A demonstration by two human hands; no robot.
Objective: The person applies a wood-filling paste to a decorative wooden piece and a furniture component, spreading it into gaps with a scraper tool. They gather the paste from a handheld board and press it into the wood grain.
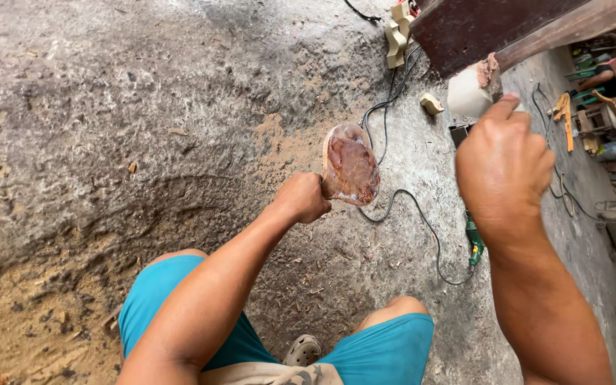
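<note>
The left hand (302,197) is clamped on a reddish oval wooden piece (351,167) at frame centre. The right hand (504,160), raised at right, is curled shut, holding nothing visible. Below lies a dusty floor (144,107); a black cable (422,221) and a green tool (473,246) lie nearby.

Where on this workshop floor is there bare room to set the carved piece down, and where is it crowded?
Bare: grey concrete floor left of the sawdust patch. Crowded: right of the reddish oval wooden piece in the left hand, where the black cable, green power tool and small wood offcuts lie below the right hand.
</note>
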